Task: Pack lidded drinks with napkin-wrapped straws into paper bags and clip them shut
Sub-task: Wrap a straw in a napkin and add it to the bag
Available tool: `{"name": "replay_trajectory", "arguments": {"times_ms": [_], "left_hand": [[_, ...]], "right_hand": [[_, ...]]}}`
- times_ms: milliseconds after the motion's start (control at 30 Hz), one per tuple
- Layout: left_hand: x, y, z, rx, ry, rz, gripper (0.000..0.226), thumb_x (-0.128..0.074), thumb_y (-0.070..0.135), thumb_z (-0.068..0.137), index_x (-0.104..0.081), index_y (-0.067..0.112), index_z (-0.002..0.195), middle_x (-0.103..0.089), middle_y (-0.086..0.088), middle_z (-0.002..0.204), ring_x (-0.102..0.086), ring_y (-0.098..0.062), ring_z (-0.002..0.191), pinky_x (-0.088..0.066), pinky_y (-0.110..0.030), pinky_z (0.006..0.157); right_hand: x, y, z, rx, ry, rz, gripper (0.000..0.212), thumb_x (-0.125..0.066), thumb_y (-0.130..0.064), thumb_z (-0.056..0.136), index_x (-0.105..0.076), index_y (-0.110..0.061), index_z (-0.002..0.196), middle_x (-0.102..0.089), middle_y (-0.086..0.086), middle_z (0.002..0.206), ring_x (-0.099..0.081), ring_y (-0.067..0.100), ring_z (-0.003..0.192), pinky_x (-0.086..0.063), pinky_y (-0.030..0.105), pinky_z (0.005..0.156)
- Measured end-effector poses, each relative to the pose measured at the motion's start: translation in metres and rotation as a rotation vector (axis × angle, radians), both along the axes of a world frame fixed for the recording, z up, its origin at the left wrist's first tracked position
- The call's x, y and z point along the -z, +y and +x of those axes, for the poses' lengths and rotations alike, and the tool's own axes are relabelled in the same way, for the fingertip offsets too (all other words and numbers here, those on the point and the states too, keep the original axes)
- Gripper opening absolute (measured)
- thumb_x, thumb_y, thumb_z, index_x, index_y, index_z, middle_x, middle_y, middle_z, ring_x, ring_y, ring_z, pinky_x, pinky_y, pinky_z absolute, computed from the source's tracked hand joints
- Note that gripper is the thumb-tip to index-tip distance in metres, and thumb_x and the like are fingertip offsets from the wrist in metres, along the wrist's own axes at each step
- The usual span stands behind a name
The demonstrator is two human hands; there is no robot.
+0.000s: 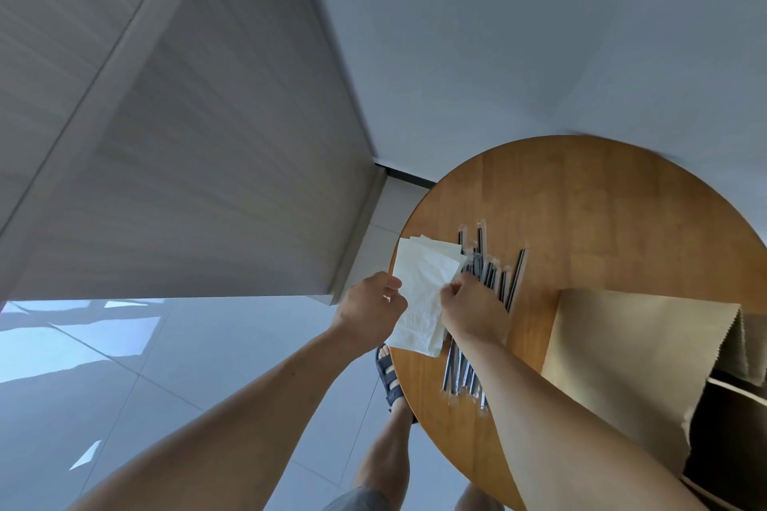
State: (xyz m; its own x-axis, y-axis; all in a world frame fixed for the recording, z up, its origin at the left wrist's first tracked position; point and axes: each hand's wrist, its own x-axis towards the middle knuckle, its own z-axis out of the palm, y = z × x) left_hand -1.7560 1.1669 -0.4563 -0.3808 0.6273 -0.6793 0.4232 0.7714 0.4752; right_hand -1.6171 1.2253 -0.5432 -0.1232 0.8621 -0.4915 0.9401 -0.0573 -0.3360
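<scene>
A stack of white napkins (423, 295) lies at the left edge of a round wooden table (581, 212). My left hand (371, 309) pinches the left edge of the top napkin. My right hand (473, 313) pinches the napkin's right edge, fingers curled over it. Several dark straws in clear wrappers (494, 278) lie in a loose pile just right of the napkins, partly hidden under my right hand and forearm. A tan paper bag (635, 353) lies flat on the table to the right. No drinks or clips are in view.
A dark open bag or box (726, 440) sits at the table's lower right edge. Below the table are my leg and a blue sandal (388, 378) on a glossy tiled floor. A grey cabinet (186, 178) stands to the left.
</scene>
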Motion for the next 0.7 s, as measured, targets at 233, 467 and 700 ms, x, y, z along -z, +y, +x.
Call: {"name": "replay_trajectory", "arguments": {"times_ms": [233,467,700], "left_hand": [[-0.004,0.002,0.004,0.008,-0.009,0.014,0.034,-0.052,0.017,0.097,-0.058,0.017,0.13,-0.061,0.003,0.128,-0.058,-0.011,0.107,-0.041,-0.011,0.071],[-0.006,0.004,0.007,-0.033,-0.021,0.031,0.036,-0.052,0.016,0.097,-0.056,0.016,0.133,-0.06,0.0,0.131,-0.058,-0.015,0.113,-0.044,-0.014,0.08],[-0.006,0.017,0.012,-0.176,-0.153,0.036,0.05,-0.057,0.031,0.097,-0.044,0.015,0.143,-0.054,-0.001,0.139,-0.053,-0.019,0.123,-0.042,-0.026,0.095]], "right_hand": [[-0.008,0.004,0.011,-0.123,-0.066,0.16,0.026,-0.045,-0.03,0.096,-0.066,-0.024,0.082,-0.053,-0.012,0.061,-0.044,0.001,0.047,-0.021,0.017,0.04],[-0.014,-0.002,0.012,0.132,0.399,0.092,0.014,-0.065,-0.019,0.086,-0.057,-0.019,0.073,-0.057,-0.008,0.066,-0.055,0.005,0.059,-0.034,0.014,0.048],[-0.037,-0.004,0.017,0.585,0.877,-0.108,0.024,-0.066,0.003,0.082,-0.059,-0.016,0.094,-0.07,0.003,0.088,-0.067,0.019,0.081,-0.055,0.021,0.063]]}}
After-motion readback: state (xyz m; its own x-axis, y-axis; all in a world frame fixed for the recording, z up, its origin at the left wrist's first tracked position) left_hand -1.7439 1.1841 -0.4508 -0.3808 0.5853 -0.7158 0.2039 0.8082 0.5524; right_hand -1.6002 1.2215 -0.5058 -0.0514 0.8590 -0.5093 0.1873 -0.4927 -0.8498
